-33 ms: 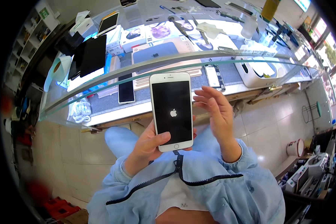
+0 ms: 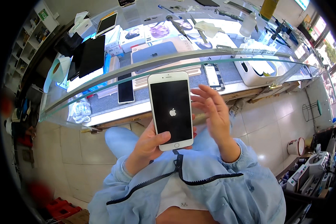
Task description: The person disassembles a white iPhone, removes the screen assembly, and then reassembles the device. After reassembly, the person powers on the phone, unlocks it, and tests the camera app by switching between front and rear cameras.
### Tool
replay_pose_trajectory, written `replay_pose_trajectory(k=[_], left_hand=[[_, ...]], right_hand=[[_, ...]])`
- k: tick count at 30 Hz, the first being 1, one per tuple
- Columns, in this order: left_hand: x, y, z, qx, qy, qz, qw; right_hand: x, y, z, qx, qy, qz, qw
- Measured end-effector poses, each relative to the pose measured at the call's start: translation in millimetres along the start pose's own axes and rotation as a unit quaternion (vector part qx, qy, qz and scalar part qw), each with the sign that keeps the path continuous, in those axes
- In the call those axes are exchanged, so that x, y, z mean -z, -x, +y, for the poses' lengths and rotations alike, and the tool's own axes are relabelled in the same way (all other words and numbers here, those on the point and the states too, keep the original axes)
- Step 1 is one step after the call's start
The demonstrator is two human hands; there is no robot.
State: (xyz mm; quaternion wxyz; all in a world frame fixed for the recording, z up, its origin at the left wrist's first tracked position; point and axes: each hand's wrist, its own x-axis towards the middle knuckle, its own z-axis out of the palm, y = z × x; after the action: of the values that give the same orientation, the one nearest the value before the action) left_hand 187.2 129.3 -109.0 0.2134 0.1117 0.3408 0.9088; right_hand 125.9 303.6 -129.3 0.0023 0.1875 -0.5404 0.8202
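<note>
A white smartphone (image 2: 171, 112) stands tilted up in front of my chest, its dark screen showing a small white logo. My left hand (image 2: 149, 141) grips its lower part, the thumb lying on the front glass and the other fingers mostly hidden behind. To the right, my right hand (image 2: 214, 112) is raised with its fingers apart and slightly bent, holding nothing. Its fingertips come close to the phone's right edge; whether they touch it I cannot tell.
Beyond the phone stands a glass display counter (image 2: 117, 72). Inside lie another phone (image 2: 126, 92), an opened phone (image 2: 214, 77), bundled white cables (image 2: 80, 110) and a white bin (image 2: 252, 74). Tools, including a screwdriver (image 2: 229, 15), lie on its top. A bucket (image 2: 295, 146) stands on the floor at right.
The view has shifted very slightly. My left hand keeps the same grip, and my right hand has moved a little left toward the phone.
</note>
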Motion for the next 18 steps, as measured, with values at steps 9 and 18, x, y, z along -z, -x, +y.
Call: replay_pose_trajectory(k=[9, 18], left_hand=[[13.9, 5.8, -10.1, -0.041, -0.002, 0.051, 0.998], [29.4, 13.5, -23.5, -0.053, 0.008, 0.133, 0.99]], right_hand=[[-41.9, 32.2, 21.2, -0.08, -0.2, 0.02, 0.976], [-58.4, 38.1, 26.3, -0.085, -0.146, 0.014, 0.986]])
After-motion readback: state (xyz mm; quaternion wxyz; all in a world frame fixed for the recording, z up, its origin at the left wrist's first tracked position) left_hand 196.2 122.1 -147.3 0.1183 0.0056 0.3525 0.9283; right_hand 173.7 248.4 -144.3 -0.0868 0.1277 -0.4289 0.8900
